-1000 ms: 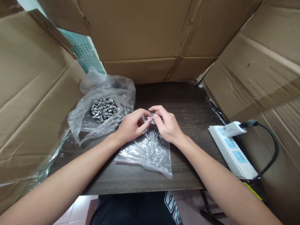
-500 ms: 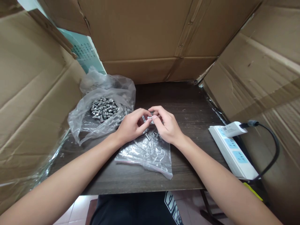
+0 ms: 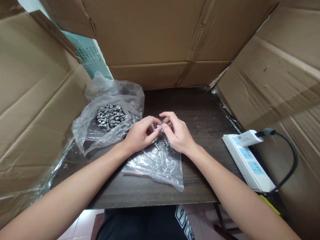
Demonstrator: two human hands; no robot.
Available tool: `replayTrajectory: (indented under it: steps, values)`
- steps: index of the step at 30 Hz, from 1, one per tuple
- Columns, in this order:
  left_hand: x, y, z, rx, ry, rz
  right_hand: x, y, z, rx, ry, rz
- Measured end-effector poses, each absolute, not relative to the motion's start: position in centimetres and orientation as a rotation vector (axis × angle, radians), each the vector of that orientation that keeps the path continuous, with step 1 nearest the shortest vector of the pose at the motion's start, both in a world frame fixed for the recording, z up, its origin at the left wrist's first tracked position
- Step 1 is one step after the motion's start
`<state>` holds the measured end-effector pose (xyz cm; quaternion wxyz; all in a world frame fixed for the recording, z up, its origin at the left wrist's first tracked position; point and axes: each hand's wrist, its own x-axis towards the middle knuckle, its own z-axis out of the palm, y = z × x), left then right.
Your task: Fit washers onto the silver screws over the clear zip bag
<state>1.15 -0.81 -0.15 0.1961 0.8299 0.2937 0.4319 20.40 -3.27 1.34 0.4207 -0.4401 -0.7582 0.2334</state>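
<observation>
My left hand point(image 3: 142, 134) and my right hand point(image 3: 178, 133) meet over a clear zip bag point(image 3: 156, 168) lying flat on the table. Between their fingertips is a small silver bolt point(image 3: 159, 126), pinched from both sides. My left thumb and fingers hold one end, and my right thumb presses at the other, its index finger raised and bent. Whether a nut sits on the bolt is too small to tell. Below the hands, a loose bolt point(image 3: 157, 146) and a few nuts point(image 3: 165, 143) rest on the zip bag, partly hidden by my right hand.
At the left stands an open plastic bag point(image 3: 85, 133) with a heap of bolts point(image 3: 111, 116). A white power strip point(image 3: 250, 163) with a plugged-in adapter point(image 3: 247, 137) and black cable point(image 3: 296, 156) lies at the right. Cardboard walls point(image 3: 155, 36) enclose the dark table point(image 3: 200, 110).
My right index finger has lifted a little away from the bolt. Both hands otherwise stay in the same place, still holding the bolt.
</observation>
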Motion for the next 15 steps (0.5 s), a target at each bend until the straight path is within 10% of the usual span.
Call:
replayTrajectory:
  steps: [15]
  values:
    - [1.2, -0.79, -0.21, 2.339, 0.82, 1.218, 20.39, -3.32, 1.26, -1.142, -1.935, 0.603]
